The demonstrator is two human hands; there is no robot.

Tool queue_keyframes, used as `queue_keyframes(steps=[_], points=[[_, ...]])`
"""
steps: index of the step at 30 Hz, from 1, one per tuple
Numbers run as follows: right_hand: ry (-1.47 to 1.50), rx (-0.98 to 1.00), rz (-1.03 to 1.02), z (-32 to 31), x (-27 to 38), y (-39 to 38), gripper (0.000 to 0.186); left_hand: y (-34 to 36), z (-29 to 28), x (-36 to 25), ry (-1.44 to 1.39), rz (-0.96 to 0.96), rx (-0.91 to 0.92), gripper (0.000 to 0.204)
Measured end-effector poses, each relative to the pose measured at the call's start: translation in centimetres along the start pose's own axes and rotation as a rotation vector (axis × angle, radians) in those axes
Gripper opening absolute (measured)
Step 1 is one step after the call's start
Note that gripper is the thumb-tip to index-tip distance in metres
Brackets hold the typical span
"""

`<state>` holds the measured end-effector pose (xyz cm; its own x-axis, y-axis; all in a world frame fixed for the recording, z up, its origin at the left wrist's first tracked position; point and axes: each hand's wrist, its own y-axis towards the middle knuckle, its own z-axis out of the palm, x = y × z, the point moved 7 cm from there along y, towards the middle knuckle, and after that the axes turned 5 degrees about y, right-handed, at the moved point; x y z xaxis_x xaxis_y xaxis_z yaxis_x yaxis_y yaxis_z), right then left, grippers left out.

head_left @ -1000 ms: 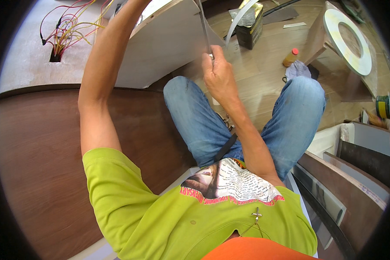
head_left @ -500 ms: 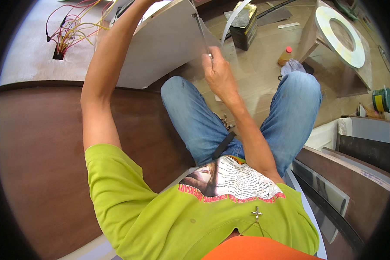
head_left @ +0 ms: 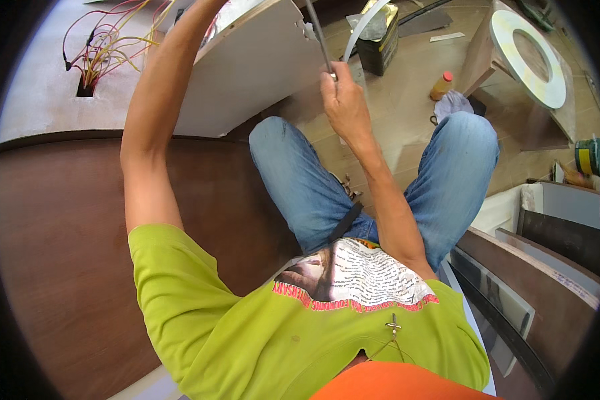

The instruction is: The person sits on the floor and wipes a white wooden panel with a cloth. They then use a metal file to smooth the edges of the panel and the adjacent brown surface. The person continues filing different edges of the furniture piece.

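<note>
My right hand (head_left: 345, 100) is wrapped round the near end of a long, thin grey metal tool (head_left: 319, 33), its kind unclear. The tool slants up past the upper edge of the picture, beside a pale board (head_left: 253, 67). White chipped bits (head_left: 307, 30) show at this board's right edge. A narrow white strip (head_left: 361, 30) curves down just right of the tool, close to my fingers. My left arm (head_left: 150, 113) reaches up across the board's left side, and its hand lies beyond the top of the view.
Loose red and yellow wires (head_left: 103, 50) rise from a hole at upper left. A brown panel (head_left: 113, 253) lies at left. On the floor stand a dark container (head_left: 378, 53) and a red-capped bottle (head_left: 441, 87). A white ring-shaped roll (head_left: 528, 60) leans at upper right. Boards (head_left: 533, 267) stand at right.
My right hand has shifted slightly up and right, and the metal tool has swung with it. More of the board's chipped edge now shows. My left arm has moved a little left.
</note>
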<state>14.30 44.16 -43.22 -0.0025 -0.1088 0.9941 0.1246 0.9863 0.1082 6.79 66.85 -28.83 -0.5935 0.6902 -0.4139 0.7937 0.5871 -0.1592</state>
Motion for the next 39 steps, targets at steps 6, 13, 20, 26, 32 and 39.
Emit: queue_keyframes(steps=[6, 13, 20, 26, 32, 39], points=[[0.082, 0.064, -0.005, 1.9, -0.6, -3.0, 0.023, -5.6, -1.7, -1.9, 0.217, -0.153, 0.057, 0.051], [0.129, 0.067, 0.034, 2.1, -0.6, -3.6, 0.022, -7.5, -1.8, -3.6, 0.278, -0.173, 0.041, 0.069], [0.07, 0.109, 0.043, 2.7, -1.8, -5.4, 0.021, -8.2, -0.7, -3.4, 0.272, -0.187, 0.111, 0.077], [-0.036, 0.114, 0.013, 2.6, -1.9, -4.8, 0.02, -9.0, -1.1, -2.9, 0.149, -0.179, 0.013, 0.078], [-0.153, 0.074, -0.145, 3.3, -2.5, -1.0, 0.02, -7.2, -2.2, -1.1, 0.419, -0.008, 0.158, 0.079], [-0.142, 0.064, -0.088, 2.2, -3.1, -2.8, 0.022, -6.3, -1.8, -3.9, 0.42, -0.315, 0.263, 0.09]])
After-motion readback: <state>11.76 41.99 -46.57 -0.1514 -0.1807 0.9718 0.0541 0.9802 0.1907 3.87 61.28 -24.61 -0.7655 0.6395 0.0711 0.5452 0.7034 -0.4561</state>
